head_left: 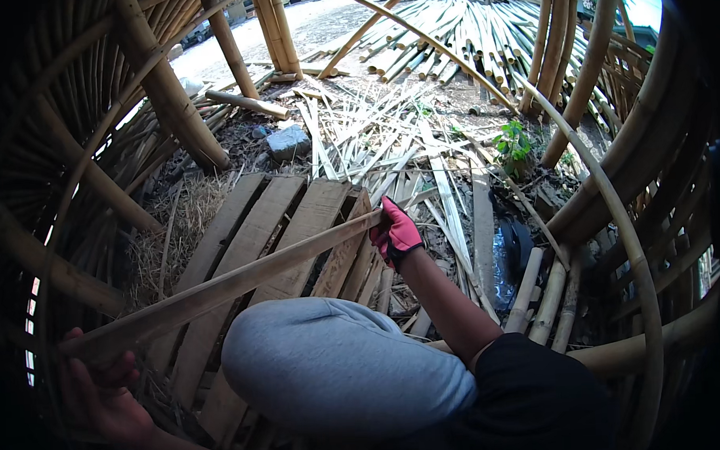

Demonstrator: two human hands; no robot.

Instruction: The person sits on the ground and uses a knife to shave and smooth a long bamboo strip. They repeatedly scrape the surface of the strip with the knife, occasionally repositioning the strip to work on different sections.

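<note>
A long, flat bamboo strip (pixel 251 275) slants across in front of me, from low on the left up to the right. My left hand (pixel 108 392), bare, holds its near, wider end, with the thumb and fingers around its edges. Farther along, my right hand (pixel 396 236), in a pink and black glove, is closed around the strip, and a short thin end sticks out beyond the fist. Beneath the strip lies a wooden slatted pallet (pixel 226 253). My bent knee (pixel 333 369) in grey trousers is raised between my arms.
Split bamboo strips (pixel 373 137) litter the ground ahead, with a pile of bamboo poles (pixel 480 34) beyond. A concrete block (pixel 288 142) sits past the pallet. Bamboo posts (pixel 169 85) and curved rails (pixel 613 192) enclose both sides. Cut bamboo lengths (pixel 549 306) lie at right.
</note>
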